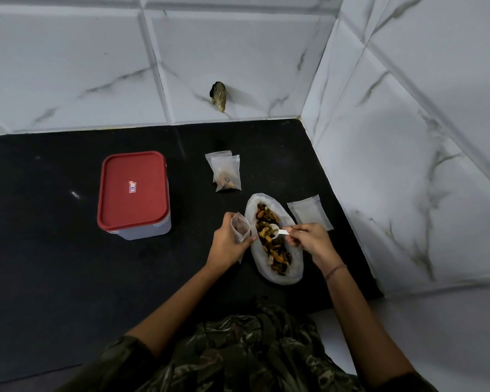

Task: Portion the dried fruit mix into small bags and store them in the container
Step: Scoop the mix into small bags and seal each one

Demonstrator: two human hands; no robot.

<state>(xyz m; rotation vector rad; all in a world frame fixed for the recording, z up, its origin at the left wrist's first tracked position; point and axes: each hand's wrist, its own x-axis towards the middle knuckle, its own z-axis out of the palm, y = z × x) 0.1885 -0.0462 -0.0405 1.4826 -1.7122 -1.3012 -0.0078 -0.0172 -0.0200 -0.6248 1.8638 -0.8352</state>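
A small bag [239,226] is gripped open in the left hand [229,246], and a white scoop [279,232], seemingly dipped into the dried fruit mix [280,258], is pinched by the right hand [311,241]. Farther back, filled bags [227,172] are laid right of the closed red-lidded container [135,190].

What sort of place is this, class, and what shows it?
Probably a home kitchen corner: a black countertop against marbled wall tiles, with a red-lidded container and an open bag of dried fruit mix.
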